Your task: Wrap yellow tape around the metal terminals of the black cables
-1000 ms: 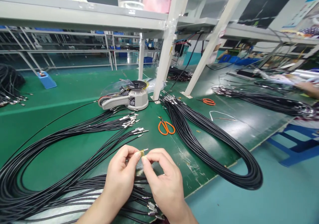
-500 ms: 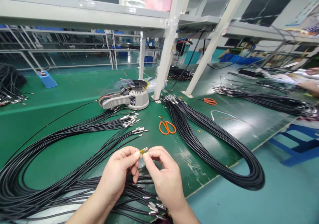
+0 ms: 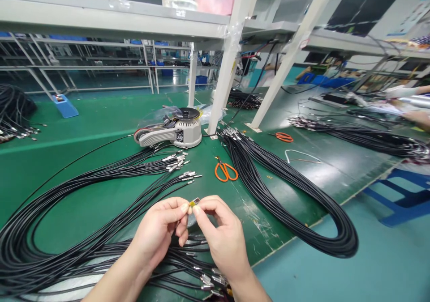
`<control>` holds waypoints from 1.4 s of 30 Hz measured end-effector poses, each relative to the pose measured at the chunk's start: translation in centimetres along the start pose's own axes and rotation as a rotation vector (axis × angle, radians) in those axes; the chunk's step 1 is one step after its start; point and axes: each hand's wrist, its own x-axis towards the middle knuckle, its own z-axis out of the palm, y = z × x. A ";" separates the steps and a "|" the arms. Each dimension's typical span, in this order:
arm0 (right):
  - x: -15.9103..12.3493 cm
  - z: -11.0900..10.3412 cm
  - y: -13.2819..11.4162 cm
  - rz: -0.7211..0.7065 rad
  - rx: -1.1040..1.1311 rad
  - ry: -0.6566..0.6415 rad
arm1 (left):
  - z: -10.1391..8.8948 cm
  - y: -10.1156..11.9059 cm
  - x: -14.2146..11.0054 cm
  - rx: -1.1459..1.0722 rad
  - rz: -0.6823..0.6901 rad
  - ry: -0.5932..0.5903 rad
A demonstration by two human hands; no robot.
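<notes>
My left hand (image 3: 159,226): thumb and fingers pinched on one metal connector (image 3: 195,202), yellow-taped. My right hand (image 3: 224,232): thumb and forefinger closed at the taped part. Connector: raised above the green table (image 3: 265,228), inside its right-hand edge. Black cables (image 3: 110,174): left and beneath. Scissors (image 3: 226,176), orange-handled: beyond my hands. Cable bundle (image 3: 346,239), looped: overhanging that same edge.

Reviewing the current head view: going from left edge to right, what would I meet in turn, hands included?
Cable pile → blue box → left hand → yellow-wrapped connector → right hand → far orange scissors → blue stool. Overlapping things are left out.
</notes>
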 end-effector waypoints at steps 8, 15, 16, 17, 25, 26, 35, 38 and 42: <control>0.1 -0.2 -0.1 -0.002 0.029 -0.025 | -0.2 0.2 0.1 -0.044 -0.023 -0.054; 0.6 -0.9 0.8 -0.039 0.126 -0.153 | -1.1 0.8 0.4 0.000 -0.174 -0.249; 0.7 -1.0 0.8 -0.036 0.141 -0.170 | -1.2 0.9 0.4 0.014 -0.198 -0.276; 0.7 -1.1 0.8 -0.037 0.157 -0.188 | -1.3 1.0 0.4 0.024 -0.217 -0.297; 1.3 -2.8 0.8 -0.175 0.170 -0.364 | -1.2 1.1 -0.1 0.194 -0.273 -0.378; 1.4 -3.1 0.9 -0.143 0.169 -0.376 | -0.9 1.1 -0.2 0.268 -0.224 -0.336; 1.2 -4.9 0.2 0.204 0.125 -0.310 | 1.4 0.6 -1.3 0.853 0.105 -0.050; 0.9 -4.6 0.0 0.212 0.093 -0.278 | 1.4 0.4 -1.2 0.977 0.155 -0.085; 0.4 -4.7 -0.2 0.139 0.021 -0.278 | 1.9 0.0 -1.0 1.112 0.291 -0.110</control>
